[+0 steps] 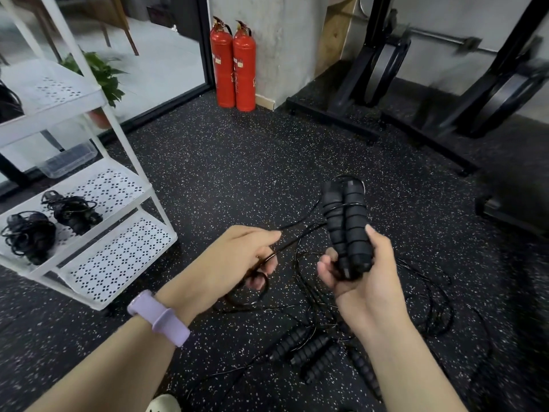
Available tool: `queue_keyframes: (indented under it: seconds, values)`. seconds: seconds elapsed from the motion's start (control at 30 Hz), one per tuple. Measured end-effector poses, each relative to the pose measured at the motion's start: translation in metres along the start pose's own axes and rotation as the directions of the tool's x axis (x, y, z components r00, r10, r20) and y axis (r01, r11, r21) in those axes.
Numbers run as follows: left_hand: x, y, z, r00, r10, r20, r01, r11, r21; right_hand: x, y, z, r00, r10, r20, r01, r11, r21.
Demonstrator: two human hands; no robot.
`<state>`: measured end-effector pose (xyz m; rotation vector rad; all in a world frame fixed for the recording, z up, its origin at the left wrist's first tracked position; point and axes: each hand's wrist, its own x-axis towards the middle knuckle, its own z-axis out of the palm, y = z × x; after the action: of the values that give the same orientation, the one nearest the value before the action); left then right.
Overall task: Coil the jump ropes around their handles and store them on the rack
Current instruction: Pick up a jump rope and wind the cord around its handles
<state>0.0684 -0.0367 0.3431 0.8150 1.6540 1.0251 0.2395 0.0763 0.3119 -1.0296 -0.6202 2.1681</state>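
The right hand (361, 269) was curled around the lower ends of a pair of black ribbed foam jump-rope handles (346, 224), held side by side and upright above the speckled black rubber floor (237, 162). A few turns of thin black cord (300, 226) already crossed the upper part of the pair, and a small loop stood over their tops. The left hand (237, 257), with a lilac band (159, 315) on its wrist, pinched the cord between thumb and fingers just left of the handles; the cord ran on through the palm and hung in a loop beneath it.

The step in hand looked like the winding itself, at an early stage: most of the cord still trailed loose on the floor below the hands. The next move would likely call for the left hand to carry the cord round the pair again under light tension, laying each turn beside the last, while the right kept both handles pressed together.

On the floor near the person lay 4 more black ribbed handles (309, 349) in tangled cord, not yet coiled. The white perforated metal rack (118, 248) stood to the left, and 2 coiled black rope bundles (50, 226) already rested on its middle shelf, so roughly 3 ropes remained. Snagging on the floor tangle seemed the main risk.
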Motion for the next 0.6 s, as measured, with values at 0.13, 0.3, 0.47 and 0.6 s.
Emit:
queue_keyframes:
  seconds: [0.13,0.3,0.47,0.6]
  values:
    - [0.005,-0.011,0.002,0.998,0.010,-0.056,0.003,0.971,0.241,-0.002,-0.003,0.002,0.992,0.065,0.113,-0.067,0.998,0.017]
    - [0.004,-0.018,0.007,0.998,0.042,-0.047,-0.020,0.918,0.396,-0.001,0.002,0.005,0.992,0.087,0.097,-0.069,0.982,-0.175]
    - [0.006,-0.020,0.002,0.996,0.019,-0.083,0.011,0.940,0.342,0.001,-0.001,0.004,0.985,0.129,0.113,-0.112,0.982,-0.150]
    - [0.007,-0.017,-0.003,0.996,-0.041,-0.082,0.052,0.990,0.133,0.002,0.000,0.002,0.984,0.129,0.122,-0.109,0.981,-0.159]
